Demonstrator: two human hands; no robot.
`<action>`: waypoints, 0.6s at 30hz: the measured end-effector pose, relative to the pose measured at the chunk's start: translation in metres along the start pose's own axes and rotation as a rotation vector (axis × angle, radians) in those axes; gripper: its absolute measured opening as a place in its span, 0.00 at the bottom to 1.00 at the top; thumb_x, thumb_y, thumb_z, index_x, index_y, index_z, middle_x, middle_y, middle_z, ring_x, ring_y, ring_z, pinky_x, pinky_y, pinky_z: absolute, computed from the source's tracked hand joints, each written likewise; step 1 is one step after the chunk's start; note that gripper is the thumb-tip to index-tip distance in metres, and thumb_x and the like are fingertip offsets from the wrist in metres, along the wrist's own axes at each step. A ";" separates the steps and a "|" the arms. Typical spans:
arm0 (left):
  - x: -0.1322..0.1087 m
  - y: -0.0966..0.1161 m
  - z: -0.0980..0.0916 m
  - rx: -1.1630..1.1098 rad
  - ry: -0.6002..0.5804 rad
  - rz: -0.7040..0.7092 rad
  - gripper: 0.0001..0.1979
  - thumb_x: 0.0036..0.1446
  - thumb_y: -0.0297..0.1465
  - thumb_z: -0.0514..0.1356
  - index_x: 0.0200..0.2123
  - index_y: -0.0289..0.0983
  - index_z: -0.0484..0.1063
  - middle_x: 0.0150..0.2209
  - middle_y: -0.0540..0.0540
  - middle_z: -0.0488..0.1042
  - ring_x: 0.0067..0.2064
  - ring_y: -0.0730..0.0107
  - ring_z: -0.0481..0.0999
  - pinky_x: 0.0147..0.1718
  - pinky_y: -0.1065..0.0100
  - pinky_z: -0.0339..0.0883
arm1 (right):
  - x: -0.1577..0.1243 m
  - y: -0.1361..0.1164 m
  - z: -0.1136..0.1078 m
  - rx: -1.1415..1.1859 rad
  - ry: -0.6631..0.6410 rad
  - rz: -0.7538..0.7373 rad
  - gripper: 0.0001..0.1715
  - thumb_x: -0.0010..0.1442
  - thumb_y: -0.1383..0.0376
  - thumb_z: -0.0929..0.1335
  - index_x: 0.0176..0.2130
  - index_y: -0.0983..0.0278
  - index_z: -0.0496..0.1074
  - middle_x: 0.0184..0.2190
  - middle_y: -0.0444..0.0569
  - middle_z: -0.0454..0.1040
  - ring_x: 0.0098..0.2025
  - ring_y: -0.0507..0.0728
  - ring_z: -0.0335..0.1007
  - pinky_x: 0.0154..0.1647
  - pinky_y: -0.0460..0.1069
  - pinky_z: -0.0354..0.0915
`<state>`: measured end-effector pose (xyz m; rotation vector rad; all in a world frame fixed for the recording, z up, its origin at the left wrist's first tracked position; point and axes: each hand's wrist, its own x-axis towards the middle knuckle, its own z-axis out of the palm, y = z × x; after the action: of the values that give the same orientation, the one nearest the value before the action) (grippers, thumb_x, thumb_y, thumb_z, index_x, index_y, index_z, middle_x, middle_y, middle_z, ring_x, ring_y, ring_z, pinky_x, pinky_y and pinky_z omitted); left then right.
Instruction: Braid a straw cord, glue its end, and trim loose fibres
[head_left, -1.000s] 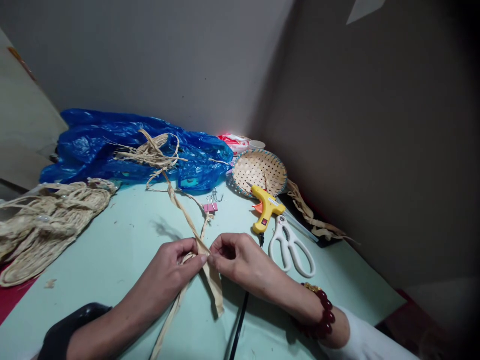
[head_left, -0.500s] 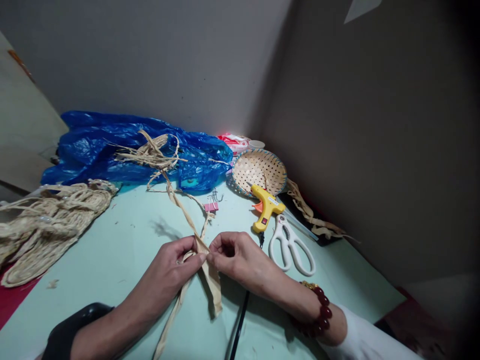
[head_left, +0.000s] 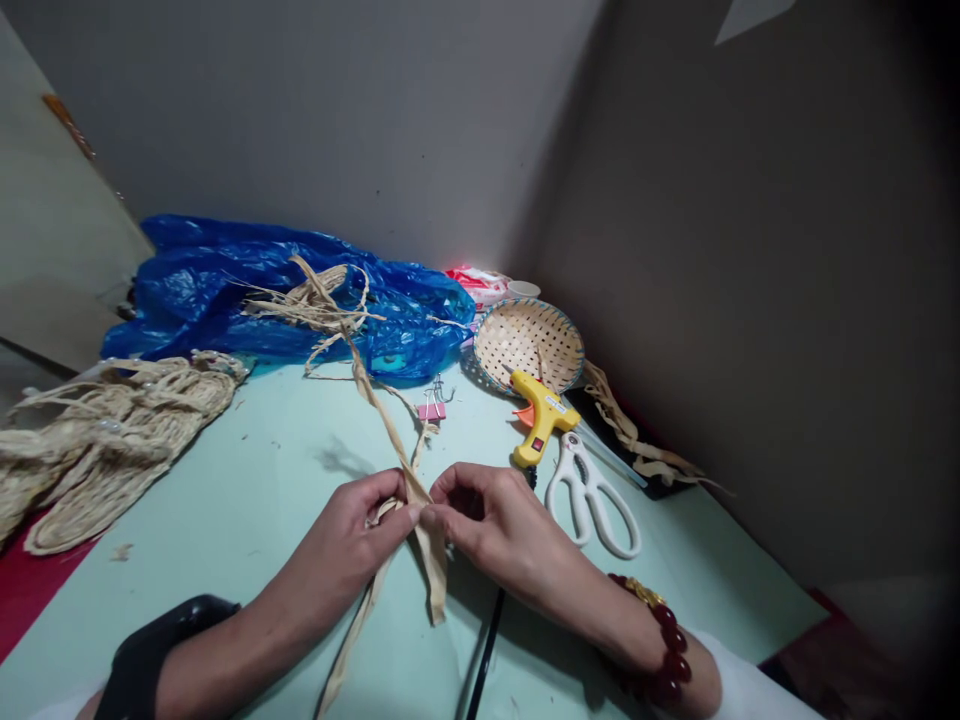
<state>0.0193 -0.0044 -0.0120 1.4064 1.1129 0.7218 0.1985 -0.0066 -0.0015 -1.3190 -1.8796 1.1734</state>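
Both hands meet over the pale green table (head_left: 247, 500). My left hand (head_left: 352, 545) and my right hand (head_left: 487, 520) each pinch the same flat tan raffia strip (head_left: 433, 560) at one spot, fingertips nearly touching. One end of the strip hangs down toward me; the other end runs up and away to a raffia bundle (head_left: 315, 305) on the blue plastic bag (head_left: 225, 295). A second thin strand trails below my left hand.
Right of my hands lie white scissors (head_left: 592, 490) and a yellow glue gun (head_left: 544, 420) with a black cord. A small woven basket (head_left: 529, 345) stands behind them. A pink binder clip (head_left: 431, 408) lies mid-table. Woven straw pieces (head_left: 105, 440) rest at the left.
The hands have stayed pinched on the strip and shifted slightly right in the picture as the view moved. The hanging end looks a little shorter and more folded.
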 end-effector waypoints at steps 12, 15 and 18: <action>0.002 -0.001 0.002 0.065 0.042 0.021 0.04 0.51 0.31 0.59 0.27 0.37 0.68 0.25 0.56 0.64 0.29 0.70 0.60 0.29 0.71 0.56 | 0.007 0.003 0.008 0.027 -0.028 0.034 0.02 0.53 0.68 0.66 0.28 0.65 0.68 0.21 0.39 0.65 0.25 0.48 0.58 0.24 0.43 0.53; 0.001 0.002 0.001 0.032 0.008 0.032 0.04 0.51 0.30 0.58 0.31 0.37 0.72 0.28 0.54 0.70 0.34 0.67 0.67 0.34 0.71 0.61 | 0.009 0.004 0.004 0.087 -0.058 0.077 0.03 0.52 0.67 0.66 0.29 0.66 0.69 0.22 0.40 0.64 0.25 0.48 0.57 0.25 0.43 0.53; 0.001 0.003 0.000 0.013 -0.004 0.041 0.06 0.52 0.29 0.58 0.33 0.37 0.74 0.30 0.52 0.74 0.37 0.64 0.70 0.37 0.70 0.63 | 0.010 0.005 0.002 0.118 -0.077 0.073 0.06 0.53 0.65 0.67 0.29 0.67 0.69 0.22 0.40 0.63 0.25 0.48 0.55 0.24 0.43 0.52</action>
<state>0.0203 -0.0036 -0.0092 1.4445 1.0898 0.7421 0.1952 0.0024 -0.0073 -1.3042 -1.7990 1.3685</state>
